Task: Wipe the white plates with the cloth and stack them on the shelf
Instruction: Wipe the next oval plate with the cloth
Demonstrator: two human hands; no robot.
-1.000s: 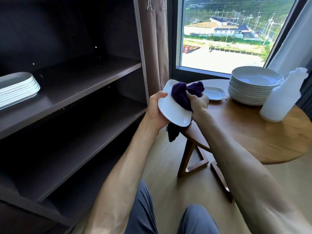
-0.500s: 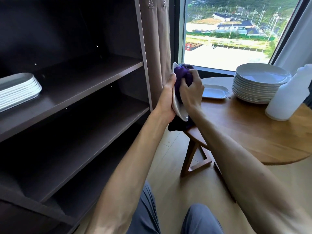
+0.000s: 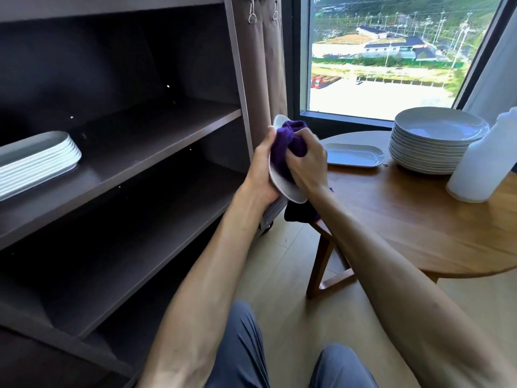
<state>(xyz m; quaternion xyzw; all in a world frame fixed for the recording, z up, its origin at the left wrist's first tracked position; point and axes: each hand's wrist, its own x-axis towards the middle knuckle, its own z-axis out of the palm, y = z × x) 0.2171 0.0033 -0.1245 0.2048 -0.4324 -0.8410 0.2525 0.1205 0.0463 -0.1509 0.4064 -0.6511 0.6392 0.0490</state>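
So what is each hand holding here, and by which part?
The left hand grips the white oval plate by its long left edge, tilted on its side. The right hand holds the bunched purple cloth against the plate's face.

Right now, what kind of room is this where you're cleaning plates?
Probably a dining corner of a home or small cafe: a round wooden table holds a stack of plates, a dark shelf stores more, and a big window overlooks fields.
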